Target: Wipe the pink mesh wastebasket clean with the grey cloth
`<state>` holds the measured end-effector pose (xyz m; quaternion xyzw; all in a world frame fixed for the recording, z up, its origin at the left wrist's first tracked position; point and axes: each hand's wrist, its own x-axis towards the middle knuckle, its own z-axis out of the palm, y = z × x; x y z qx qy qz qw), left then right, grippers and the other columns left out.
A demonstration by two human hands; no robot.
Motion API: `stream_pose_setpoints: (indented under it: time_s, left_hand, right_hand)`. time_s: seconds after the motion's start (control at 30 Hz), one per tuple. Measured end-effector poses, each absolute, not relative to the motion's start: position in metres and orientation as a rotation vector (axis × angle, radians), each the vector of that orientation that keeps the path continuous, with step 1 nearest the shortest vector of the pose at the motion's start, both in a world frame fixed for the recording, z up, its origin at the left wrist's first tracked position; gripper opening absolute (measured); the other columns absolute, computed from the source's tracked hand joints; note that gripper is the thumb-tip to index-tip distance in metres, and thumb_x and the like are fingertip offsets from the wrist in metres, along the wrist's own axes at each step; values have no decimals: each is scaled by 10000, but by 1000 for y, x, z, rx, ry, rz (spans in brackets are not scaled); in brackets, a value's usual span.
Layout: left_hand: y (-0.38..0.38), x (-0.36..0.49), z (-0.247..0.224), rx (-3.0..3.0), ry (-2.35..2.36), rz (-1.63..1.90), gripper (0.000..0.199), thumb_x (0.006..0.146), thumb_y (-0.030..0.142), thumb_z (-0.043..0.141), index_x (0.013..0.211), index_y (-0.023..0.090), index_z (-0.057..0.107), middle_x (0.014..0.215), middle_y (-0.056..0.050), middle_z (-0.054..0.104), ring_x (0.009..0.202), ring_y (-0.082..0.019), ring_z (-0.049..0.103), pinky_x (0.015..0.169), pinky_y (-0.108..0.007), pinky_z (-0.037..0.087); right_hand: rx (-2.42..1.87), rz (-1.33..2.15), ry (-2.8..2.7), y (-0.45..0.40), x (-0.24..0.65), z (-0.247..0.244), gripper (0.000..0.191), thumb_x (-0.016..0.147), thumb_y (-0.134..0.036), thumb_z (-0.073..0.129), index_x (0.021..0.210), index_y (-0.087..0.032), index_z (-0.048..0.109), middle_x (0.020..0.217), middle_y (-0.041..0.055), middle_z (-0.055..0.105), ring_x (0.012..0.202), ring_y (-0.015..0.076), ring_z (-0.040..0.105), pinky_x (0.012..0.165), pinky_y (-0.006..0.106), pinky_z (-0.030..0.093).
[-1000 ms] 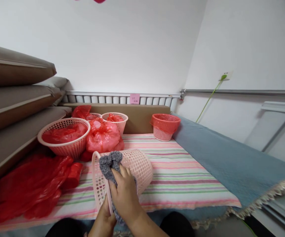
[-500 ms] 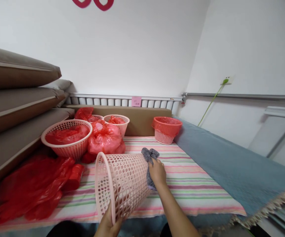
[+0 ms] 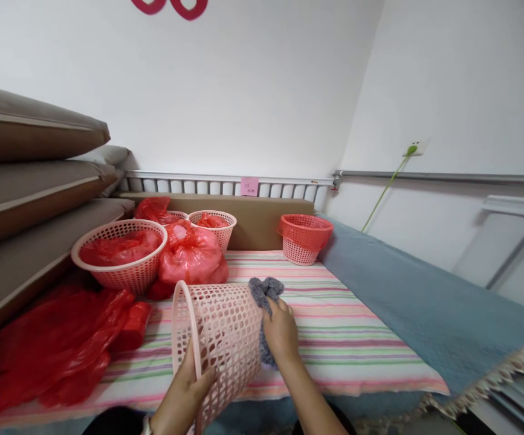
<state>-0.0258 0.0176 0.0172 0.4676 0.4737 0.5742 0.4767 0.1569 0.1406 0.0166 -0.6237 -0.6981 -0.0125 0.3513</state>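
A pink perforated plastic basket (image 3: pixel 225 332) lies tipped on its side, its open mouth turned to the left. Wrapped around the near part of its rim is my left hand (image 3: pixel 187 377), thumb outside and fingers inside. My right hand (image 3: pixel 281 329) presses a grey cloth (image 3: pixel 265 291) against the basket's base at the right. The cloth bunches above my fingers and hangs down below them. Under the basket spreads a striped cloth (image 3: pixel 343 338) in white, pink and green.
Left of the basket stand a pink basket (image 3: pixel 119 228) lined with a red bag, a stuffed red plastic bag (image 3: pixel 191 254) and loose red bags (image 3: pixel 57 344). A red-rimmed basket (image 3: pixel 304 238) is at the back right. Cushions (image 3: pixel 39 181) pile up at the left.
My right hand and the grey cloth have shifted left and slightly down along the base. The basket has turned a little, and my left hand sits higher on its rim.
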Motion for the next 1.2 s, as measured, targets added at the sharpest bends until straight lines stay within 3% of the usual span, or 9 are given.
stream_pose_setpoints:
  time_s: [0.13,0.33,0.43,0.7,0.9,1.03,1.2]
  left_hand:
    - [15,-25,16,1211,1201,1384,707,789,266,568,1420,164,265,1435,-135,422,1345,-287,327,1143,-431,140]
    - [14,-26,17,1257,1249,1442,701,740,240,591,1388,172,331,1464,-115,378,1394,-300,187,1147,-445,107]
    - [15,-27,14,1265,1237,1452,683,733,243,604,1371,167,371,1448,-119,404,1387,-312,208,1145,-446,118]
    - [9,-25,2,1234,1121,1300,727,784,345,560,1402,132,242,1435,-190,403,1297,-332,398,1093,-463,287]
    - [6,-25,-8,1279,1008,1253,741,796,338,549,1409,130,189,1444,-202,378,1301,-301,400,1095,-430,290]
    - [12,-24,11,1181,1028,1337,761,782,293,571,1421,180,174,1413,-152,441,1273,-286,437,1093,-436,281]
    - [25,-25,36,1183,1112,1486,673,788,204,535,1397,161,254,1371,-122,497,1283,-259,421,1108,-414,245]
  right_hand:
    - [-1336,58,-1928,101,114,35,386,803,-151,500,1167,-234,597,1231,86,539,1123,257,474,957,367,373]
    - [-1077,233,-2014,55,72,62,422,771,-110,522,1153,-275,591,1218,49,546,1103,228,477,946,376,393]
    - [-1038,210,-2035,54,73,61,440,768,-94,514,1169,-264,578,1256,50,522,1120,219,460,966,377,376]
    - [-1405,-61,-1963,127,126,33,376,822,-145,472,1176,-193,591,1236,109,534,1153,235,450,974,340,342]
    - [-1818,-35,-1810,172,182,15,321,888,-249,423,1134,-164,610,1060,99,614,955,225,538,831,292,388]
    - [-1778,-86,-1806,167,188,7,323,887,-230,432,1160,-175,595,1096,85,602,984,214,526,854,275,370]
    - [-1751,-108,-1799,160,187,5,339,874,-200,450,1181,-155,584,1131,94,594,1041,224,510,891,278,361]
